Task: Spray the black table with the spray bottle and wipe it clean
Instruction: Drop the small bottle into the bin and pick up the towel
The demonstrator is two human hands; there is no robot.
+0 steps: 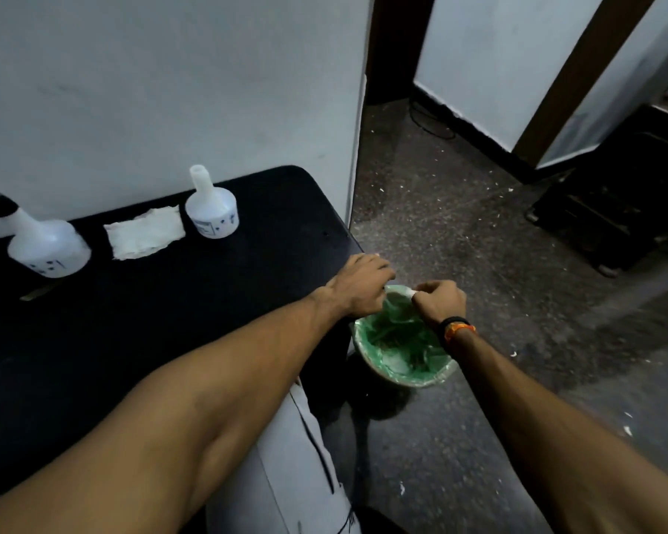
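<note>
Wiping apparently done: both hands, left [363, 281] and right [438, 300], pinched on white scrap [405, 292] over bin [436, 375] off black table [170, 321] right edge; fresh tissue [145, 233] unused near back edge.

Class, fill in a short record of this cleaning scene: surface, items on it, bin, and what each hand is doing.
surface: black table, against a white wall
items: spray bottle, folded white cloth, capless white bottle
bin: green-lined bin on the floor past the table's end
left hand: over the bin, fingers curled
right hand: over the bin, pinching something small and white
</note>
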